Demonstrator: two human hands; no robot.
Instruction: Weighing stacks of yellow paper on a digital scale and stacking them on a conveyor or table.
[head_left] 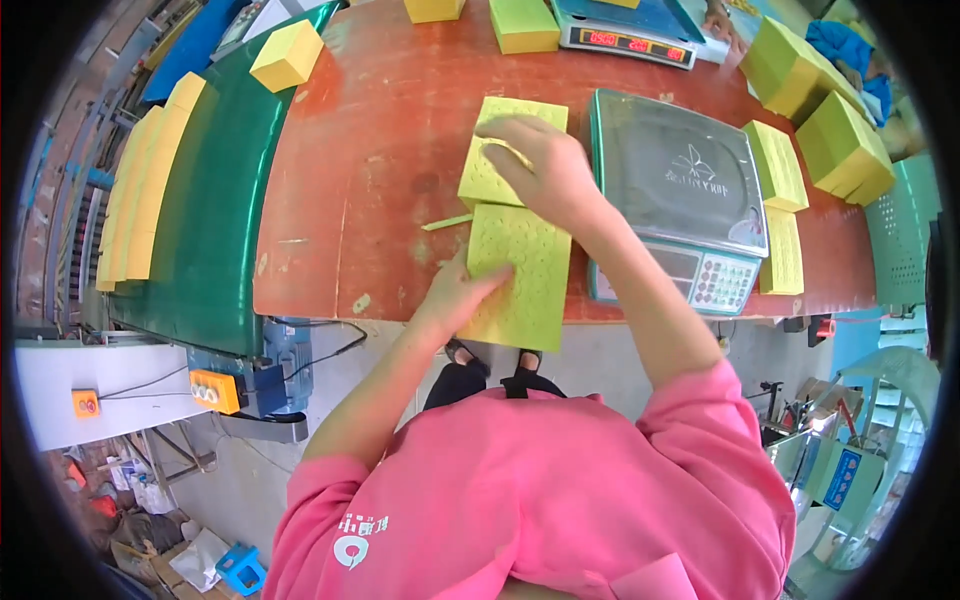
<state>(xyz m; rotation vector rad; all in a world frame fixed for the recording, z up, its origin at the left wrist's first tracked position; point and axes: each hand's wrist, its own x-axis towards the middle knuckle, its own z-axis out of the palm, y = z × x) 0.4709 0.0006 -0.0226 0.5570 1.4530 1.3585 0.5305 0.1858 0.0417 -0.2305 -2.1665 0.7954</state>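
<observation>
Two stacks of yellow paper dotted with punched marks lie end to end in front of me. The near stack (530, 260) juts over the front edge of the table. Its left side is gripped by my left hand (452, 298), thumb on top and the other fingers mostly hidden. Over the far stack (490, 183), my right hand (545, 165) reaches with thumb and fingers apart, touching its top. A narrow yellow-green strip (447, 222) sticks out at the left, where the stacks meet.
A digital scale (675, 180) stands right of the stacks, beside more yellow blocks (775, 165). Another scale (625, 35) sits at the far side, near another person's hand (722, 25). Along the left runs a green conveyor belt (215, 200) carrying a row of yellow blocks (150, 190).
</observation>
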